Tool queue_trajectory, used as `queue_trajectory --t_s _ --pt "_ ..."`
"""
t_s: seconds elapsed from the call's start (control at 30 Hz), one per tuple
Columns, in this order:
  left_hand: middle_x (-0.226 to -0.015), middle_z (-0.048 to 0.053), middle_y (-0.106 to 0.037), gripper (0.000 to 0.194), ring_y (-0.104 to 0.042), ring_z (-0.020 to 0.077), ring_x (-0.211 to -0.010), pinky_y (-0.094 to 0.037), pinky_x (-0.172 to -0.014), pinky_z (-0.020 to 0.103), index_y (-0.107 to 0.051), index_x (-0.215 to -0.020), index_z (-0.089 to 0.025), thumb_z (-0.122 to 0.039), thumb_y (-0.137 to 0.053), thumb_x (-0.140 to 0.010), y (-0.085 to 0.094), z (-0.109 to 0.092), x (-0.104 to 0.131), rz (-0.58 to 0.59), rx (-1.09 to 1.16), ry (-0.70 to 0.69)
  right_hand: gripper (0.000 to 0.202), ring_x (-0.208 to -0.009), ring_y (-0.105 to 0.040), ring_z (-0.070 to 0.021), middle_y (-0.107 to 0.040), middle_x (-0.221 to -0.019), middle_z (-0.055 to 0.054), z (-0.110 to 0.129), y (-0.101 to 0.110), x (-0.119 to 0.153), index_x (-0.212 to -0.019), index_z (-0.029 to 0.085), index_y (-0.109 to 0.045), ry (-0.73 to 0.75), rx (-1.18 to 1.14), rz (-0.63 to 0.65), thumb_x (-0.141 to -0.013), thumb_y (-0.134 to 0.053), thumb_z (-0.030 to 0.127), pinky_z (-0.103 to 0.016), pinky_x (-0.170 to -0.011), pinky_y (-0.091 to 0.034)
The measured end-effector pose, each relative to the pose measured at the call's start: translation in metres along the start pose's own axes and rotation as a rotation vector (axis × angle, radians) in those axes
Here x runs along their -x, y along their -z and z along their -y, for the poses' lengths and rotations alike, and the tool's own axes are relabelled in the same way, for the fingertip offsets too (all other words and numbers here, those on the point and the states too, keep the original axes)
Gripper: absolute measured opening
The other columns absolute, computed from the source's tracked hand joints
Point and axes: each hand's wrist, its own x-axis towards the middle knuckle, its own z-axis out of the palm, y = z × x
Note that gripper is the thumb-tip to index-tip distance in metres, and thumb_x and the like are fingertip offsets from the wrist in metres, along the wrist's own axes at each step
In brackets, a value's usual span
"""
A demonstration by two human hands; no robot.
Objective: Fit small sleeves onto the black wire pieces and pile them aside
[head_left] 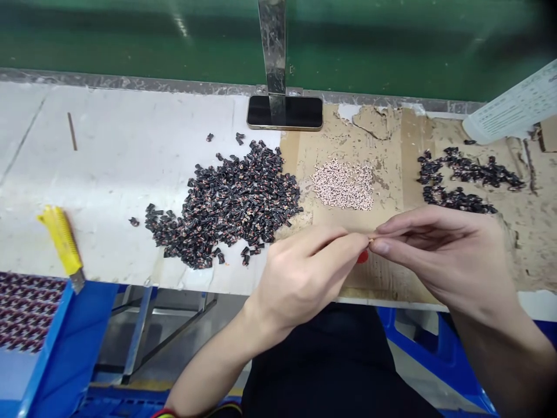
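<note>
A single view from the person's head looks forward and steeply down across the counter (108, 174), close enough that both forearms fill the lower frame. It faces a green wall (391, 46) behind the counter's far edge, with the person's lap at the bottom.

Phone (285, 112) behind dark pile (230, 203), knife (62, 238) left.

Tiny tan part (371, 238) — pinched between both hands' fingertips, above bench edge.
</note>
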Motion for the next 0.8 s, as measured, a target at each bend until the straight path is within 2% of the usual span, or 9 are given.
queue_trajectory --t_s 0.2,0.37,0.43,0.67,0.8 --pt "-0.090 0.003 -0.081 0.010 -0.077 0.0117 -0.080 -0.063 -0.082 0.020 -0.073 -0.097 -0.014 -0.006 -0.070 -0.095 -0.011 -0.002 0.009 -0.067 0.055 0.052 0.030 -0.068 -0.080 -0.0113 -0.084 -0.083 0.005 -0.002 -0.006 0.009 -0.089 0.032 -0.086 0.036 0.050 -0.049 -0.066 -0.100 0.018 -0.010 -0.068 -0.066" --pt "-0.092 0.002 -0.082 0.010 -0.077 0.0107 -0.080 -0.063 -0.082 0.018 -0.074 -0.095 -0.016 -0.007 -0.071 -0.094 -0.013 -0.008 0.010 -0.084 0.143 0.196 0.019 -0.077 -0.081 -0.0119 -0.084 -0.090 0.003 -0.016 -0.002 0.014 -0.100 0.032 -0.085 -0.027 -0.103 0.063 -0.087 -0.086 0.019 -0.016 -0.075 -0.068" --pt "-0.090 0.002 -0.081 0.009 -0.076 0.0102 -0.078 -0.063 -0.081 0.018 -0.074 -0.093 -0.016 -0.007 -0.072 -0.093 -0.013 -0.011 0.010 -0.074 0.175 0.248 0.020 -0.081 -0.081 -0.0119 -0.084 -0.094 0.002 -0.017 -0.004 0.016 -0.102 0.031 -0.084 -0.007 -0.104 0.069 -0.090 -0.082 0.016 -0.017 -0.077 -0.068" --pt "-0.087 0.002 -0.081 0.010 -0.075 0.0099 -0.078 -0.063 -0.081 0.018 -0.075 -0.090 -0.016 -0.007 -0.071 -0.094 -0.015 -0.015 0.015 -0.067 0.170 0.278 0.021 -0.082 -0.077 -0.0104 -0.081 -0.092 0.002 -0.008 -0.016 0.028 -0.098 0.026 -0.079 0.151 0.145 -0.019 -0.090 -0.076 0.007 -0.017 -0.076 -0.065" --pt "-0.089 0.002 -0.081 0.008 -0.077 0.0099 -0.081 -0.063 -0.084 0.017 -0.077 -0.093 -0.015 -0.008 -0.074 -0.094 -0.016 -0.018 0.022 -0.018 0.218 0.319 0.019 -0.086 -0.075 -0.0109 -0.079 -0.093 0.002 -0.011 -0.015 0.040 -0.098 0.025 -0.077 0.146 0.250 -0.041 -0.093 -0.074 0.007 -0.020 -0.078 -0.063"
